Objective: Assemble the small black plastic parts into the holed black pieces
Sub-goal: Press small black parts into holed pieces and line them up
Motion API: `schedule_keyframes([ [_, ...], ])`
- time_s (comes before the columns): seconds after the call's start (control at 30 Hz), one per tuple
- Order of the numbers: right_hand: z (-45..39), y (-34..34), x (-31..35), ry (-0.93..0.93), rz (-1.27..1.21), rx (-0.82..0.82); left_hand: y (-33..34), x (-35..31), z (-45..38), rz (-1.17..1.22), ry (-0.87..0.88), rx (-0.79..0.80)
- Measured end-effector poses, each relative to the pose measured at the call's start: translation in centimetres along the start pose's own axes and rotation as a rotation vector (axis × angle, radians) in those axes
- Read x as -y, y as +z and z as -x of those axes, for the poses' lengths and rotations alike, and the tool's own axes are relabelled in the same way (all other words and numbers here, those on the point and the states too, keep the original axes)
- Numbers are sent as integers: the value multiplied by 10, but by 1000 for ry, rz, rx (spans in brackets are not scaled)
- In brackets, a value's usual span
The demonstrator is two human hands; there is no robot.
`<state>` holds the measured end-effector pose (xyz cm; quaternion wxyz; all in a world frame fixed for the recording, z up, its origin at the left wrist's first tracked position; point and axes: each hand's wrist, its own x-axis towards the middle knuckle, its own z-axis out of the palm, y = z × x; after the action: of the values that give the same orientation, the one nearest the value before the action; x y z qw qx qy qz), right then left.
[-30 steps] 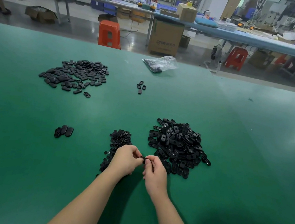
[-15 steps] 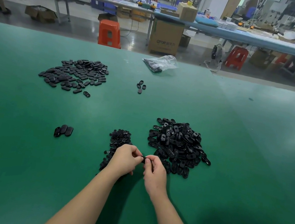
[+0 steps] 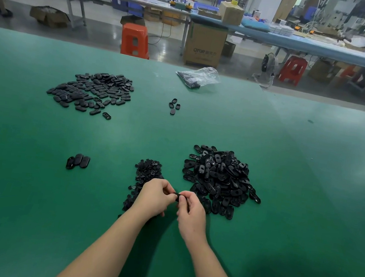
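Black oval piece [image 3: 176,195] pinched between both hands, left hand [image 3: 155,196] and right hand [image 3: 191,212], just above the green table [image 3: 308,203]. Barely budged over the last second, so probably still pressing an insert home. Small parts [image 3: 147,173] just behind left, holed pieces [image 3: 219,178] behind right. Further back, a spread-out pile [image 3: 92,90], probably the finished ones.
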<state>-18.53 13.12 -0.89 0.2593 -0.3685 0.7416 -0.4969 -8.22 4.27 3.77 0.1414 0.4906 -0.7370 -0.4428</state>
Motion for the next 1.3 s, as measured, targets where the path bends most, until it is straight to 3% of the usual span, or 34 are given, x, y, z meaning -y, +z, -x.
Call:
schedule_keyframes([
  [0.93, -1, 1, -5, -8, -92, -57, 12, -3, 2, -16, 90, -38],
  [1.13, -2, 1, -6, -10, -77, -66, 11, 2, 4, -39, 156, -38],
  [1.3, -3, 1, -5, 12, -118, -56, 10, 3, 1, -278, 355, -54],
])
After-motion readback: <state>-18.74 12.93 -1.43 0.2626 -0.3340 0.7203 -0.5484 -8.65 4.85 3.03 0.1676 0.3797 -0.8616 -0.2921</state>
